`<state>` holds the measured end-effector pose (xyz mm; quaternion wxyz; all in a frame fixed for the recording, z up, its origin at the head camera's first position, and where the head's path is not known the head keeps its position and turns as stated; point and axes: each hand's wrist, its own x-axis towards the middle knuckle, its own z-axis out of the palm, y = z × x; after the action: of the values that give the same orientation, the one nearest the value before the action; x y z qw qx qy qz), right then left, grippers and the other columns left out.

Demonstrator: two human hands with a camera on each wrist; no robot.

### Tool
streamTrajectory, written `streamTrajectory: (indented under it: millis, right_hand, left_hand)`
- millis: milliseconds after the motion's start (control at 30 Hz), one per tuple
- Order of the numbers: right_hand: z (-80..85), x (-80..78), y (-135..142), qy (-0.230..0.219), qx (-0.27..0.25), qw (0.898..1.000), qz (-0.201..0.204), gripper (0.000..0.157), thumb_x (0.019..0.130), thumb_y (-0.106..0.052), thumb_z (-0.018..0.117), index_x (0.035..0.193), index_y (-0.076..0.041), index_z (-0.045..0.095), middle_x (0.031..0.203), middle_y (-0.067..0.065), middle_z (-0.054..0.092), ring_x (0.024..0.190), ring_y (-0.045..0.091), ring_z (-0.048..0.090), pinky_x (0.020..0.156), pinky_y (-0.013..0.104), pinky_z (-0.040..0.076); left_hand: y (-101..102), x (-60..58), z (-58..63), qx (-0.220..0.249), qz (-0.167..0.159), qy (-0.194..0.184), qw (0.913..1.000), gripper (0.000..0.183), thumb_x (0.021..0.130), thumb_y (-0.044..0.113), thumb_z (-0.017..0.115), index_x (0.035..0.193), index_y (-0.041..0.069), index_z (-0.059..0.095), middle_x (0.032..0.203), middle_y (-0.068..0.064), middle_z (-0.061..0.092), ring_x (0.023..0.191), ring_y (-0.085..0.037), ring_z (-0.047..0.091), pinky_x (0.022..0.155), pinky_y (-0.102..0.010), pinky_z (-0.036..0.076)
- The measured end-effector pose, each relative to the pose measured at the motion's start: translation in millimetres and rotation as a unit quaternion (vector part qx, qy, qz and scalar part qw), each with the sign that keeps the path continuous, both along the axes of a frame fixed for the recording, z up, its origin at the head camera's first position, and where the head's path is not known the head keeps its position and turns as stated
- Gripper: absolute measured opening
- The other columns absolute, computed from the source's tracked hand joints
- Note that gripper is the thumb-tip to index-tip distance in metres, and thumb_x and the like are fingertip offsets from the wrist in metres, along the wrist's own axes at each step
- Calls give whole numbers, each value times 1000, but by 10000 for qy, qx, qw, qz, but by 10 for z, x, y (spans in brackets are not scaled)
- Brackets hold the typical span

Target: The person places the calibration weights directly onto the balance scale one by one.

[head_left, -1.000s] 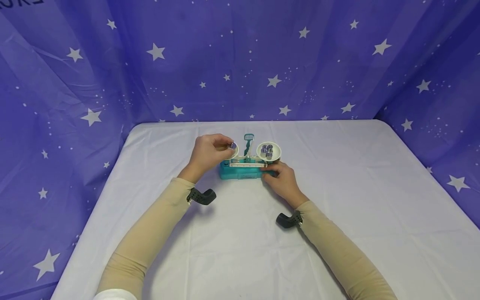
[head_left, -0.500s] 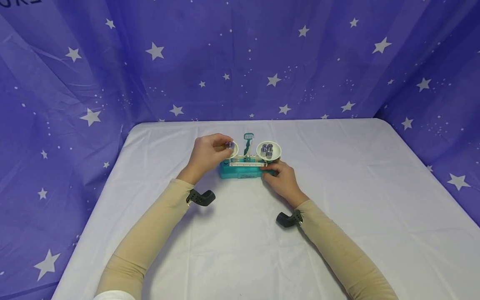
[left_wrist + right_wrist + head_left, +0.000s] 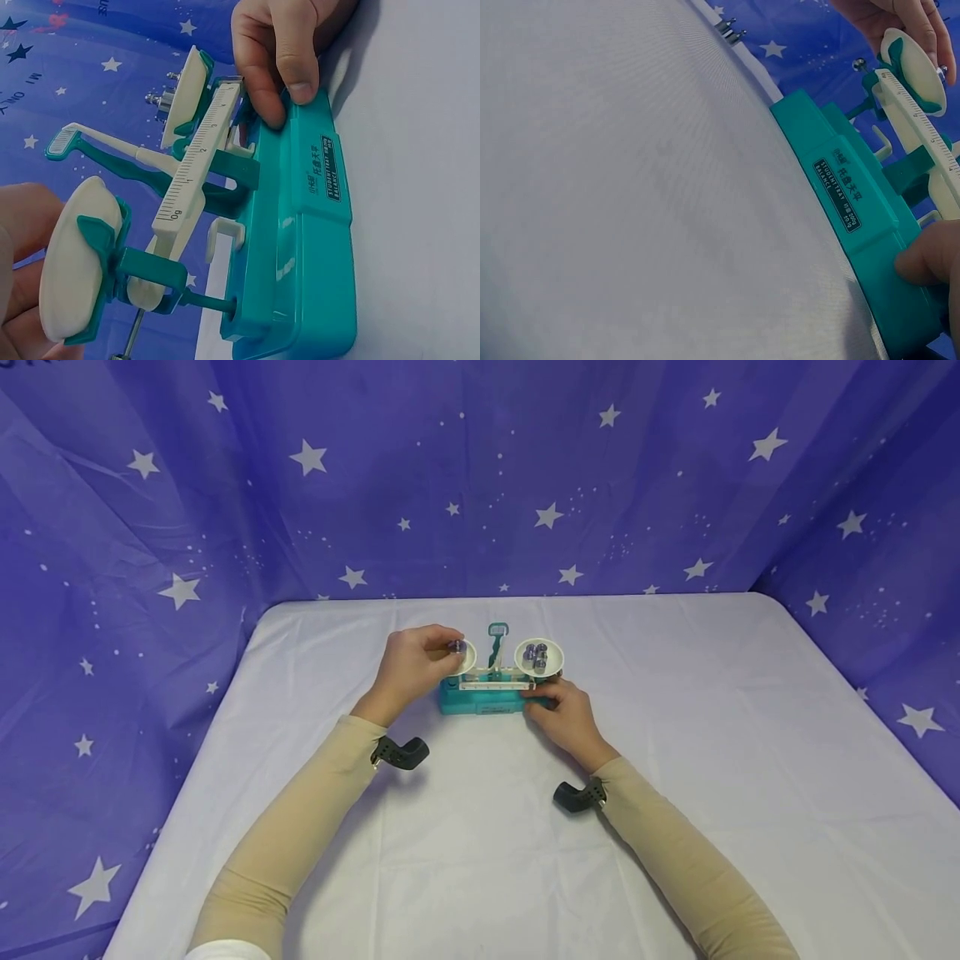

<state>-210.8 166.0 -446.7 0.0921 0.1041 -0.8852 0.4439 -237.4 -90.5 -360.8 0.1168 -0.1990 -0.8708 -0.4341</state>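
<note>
A teal student tray balance [image 3: 487,700] stands on the white-covered table in the head view. My left hand [image 3: 411,664] pinches a small shiny metal weight [image 3: 457,646] at its left pan [image 3: 471,660]; whether the weight touches the pan cannot be told. Several metal weights [image 3: 536,655] stand in the right pan [image 3: 557,663], which the left wrist view shows from the side. My right hand [image 3: 566,718] grips the right end of the base, its thumb [image 3: 922,259] on the front face. Part of the left pan is hidden behind my left fingers.
A white ruled beam [image 3: 196,161] and a teal pointer scale [image 3: 497,631] rise above the base. Small metal pieces [image 3: 730,31] appear near the table edge in the right wrist view. A blue starry curtain [image 3: 480,477] hangs behind the table [image 3: 480,843].
My left hand has shifted the pinched weight slightly left over the left pan. My right hand keeps its grip on the base. The head view has tilted a little.
</note>
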Motion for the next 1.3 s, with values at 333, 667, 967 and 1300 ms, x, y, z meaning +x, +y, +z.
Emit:
streamTrajectory:
  millis: [333,667,967,1300]
  right_hand:
    - [27,8,3,-55,-24,10000,29,23,83,-5,72,104,-2,80,132,22,67,128,40,60,95,48,54]
    - [16,5,-4,-71,-31,10000,-8,23,82,-4,72,104,-3,80,133,21,68,128,39,61,96,47,54]
    - [34,2,-9,-72,-70,9999,7,23,83,-5,72,105,-3,80,135,24,65,134,41,57,98,50,54]
    - [0,-2,-2,57,-15,10000,-8,21,82,-5,73,102,-1,80,124,22,71,123,39,62,97,48,53]
  left_hand:
    - [14,-14,-48,-123,22,-94,9999,25,87,10,76,111,4,78,105,-13,79,96,-27,77,94,-42,60]
    - [23,-23,-77,-166,57,80,9998,28,87,11,76,113,3,77,104,-13,80,97,-27,77,96,-43,59]
    - [10,-9,-81,-80,71,-11,9999,32,86,12,77,117,3,76,106,-13,79,103,-28,75,101,-45,57]
    - [-2,-12,-102,779,175,303,9963,33,85,10,77,117,2,76,113,-15,78,114,-31,72,102,-44,57]
